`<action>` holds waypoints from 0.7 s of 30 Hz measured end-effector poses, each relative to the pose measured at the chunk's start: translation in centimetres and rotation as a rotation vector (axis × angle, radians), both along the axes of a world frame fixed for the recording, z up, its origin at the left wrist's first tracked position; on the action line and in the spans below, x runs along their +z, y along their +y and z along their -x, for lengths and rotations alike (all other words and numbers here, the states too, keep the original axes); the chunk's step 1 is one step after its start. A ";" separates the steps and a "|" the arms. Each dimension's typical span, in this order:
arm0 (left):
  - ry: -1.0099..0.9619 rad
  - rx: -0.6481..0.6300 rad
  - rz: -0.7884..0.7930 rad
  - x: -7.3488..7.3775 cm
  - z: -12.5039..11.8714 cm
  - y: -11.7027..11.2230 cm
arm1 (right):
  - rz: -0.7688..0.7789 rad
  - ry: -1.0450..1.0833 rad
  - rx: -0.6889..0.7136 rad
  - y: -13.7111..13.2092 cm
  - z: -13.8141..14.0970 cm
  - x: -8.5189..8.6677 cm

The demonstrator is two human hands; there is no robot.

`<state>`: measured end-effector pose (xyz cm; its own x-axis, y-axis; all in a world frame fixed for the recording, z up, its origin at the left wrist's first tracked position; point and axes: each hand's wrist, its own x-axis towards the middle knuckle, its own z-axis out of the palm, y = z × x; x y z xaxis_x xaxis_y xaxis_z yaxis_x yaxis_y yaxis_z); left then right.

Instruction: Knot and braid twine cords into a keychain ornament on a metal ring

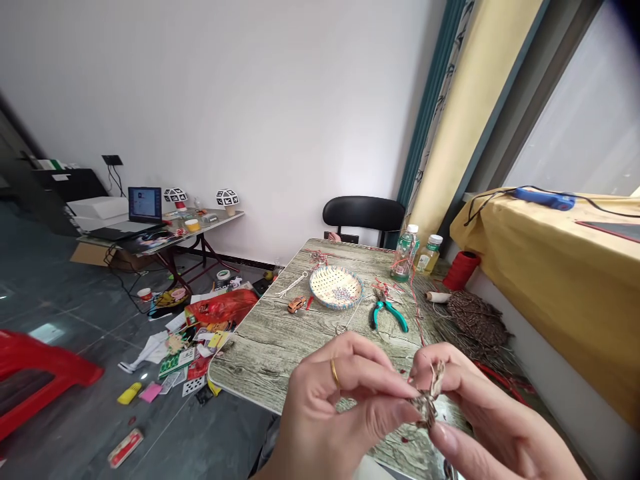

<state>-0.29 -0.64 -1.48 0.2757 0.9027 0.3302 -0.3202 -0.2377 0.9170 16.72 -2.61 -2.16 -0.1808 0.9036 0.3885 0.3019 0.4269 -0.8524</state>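
Note:
My left hand [345,407], with a gold ring on one finger, pinches a knotted piece of brown twisted cord [425,405] between thumb and fingertips. From the other side my right hand [480,407] grips the same cord, and a short loop of it sticks up between the fingers. Part of the cord is hidden behind the fingertips. Both hands are above the near side of the wood-patterned table [270,347]. Beyond them lie teal-handled pliers [387,313] and a shallow woven basket [336,287] with small beads in it.
A toy car [297,305] and a white braided cord [294,285] are left of the basket. Two bottles [404,253], a red thread spool [461,270] and a brown cord bundle [477,319] stand right. A black chair [364,213] is behind; clutter covers the floor at left.

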 end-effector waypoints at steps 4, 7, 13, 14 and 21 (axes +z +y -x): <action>-0.180 -0.220 0.315 -0.1 -0.5 0.5 | 0.006 0.115 0.030 0.3 -0.2 -0.4; -0.259 -0.266 0.481 -0.3 -1.0 0.7 | -0.048 0.114 0.031 0.5 0.0 -0.2; -0.278 -0.395 0.647 -0.8 -1.3 0.7 | -0.077 0.123 -0.040 0.6 -0.1 0.1; -0.285 -0.424 0.651 -1.0 -1.3 0.8 | -0.068 0.116 -0.033 0.5 -0.2 0.1; -0.183 -0.473 0.578 -0.9 -0.8 1.2 | 0.039 -0.018 -0.195 1.7 -3.0 -0.4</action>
<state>0.50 0.52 -2.39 0.6620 0.7451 -0.0808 -0.4273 0.4638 0.7760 19.71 -0.87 -2.53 -0.0072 0.9364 0.3508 0.3906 0.3256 -0.8610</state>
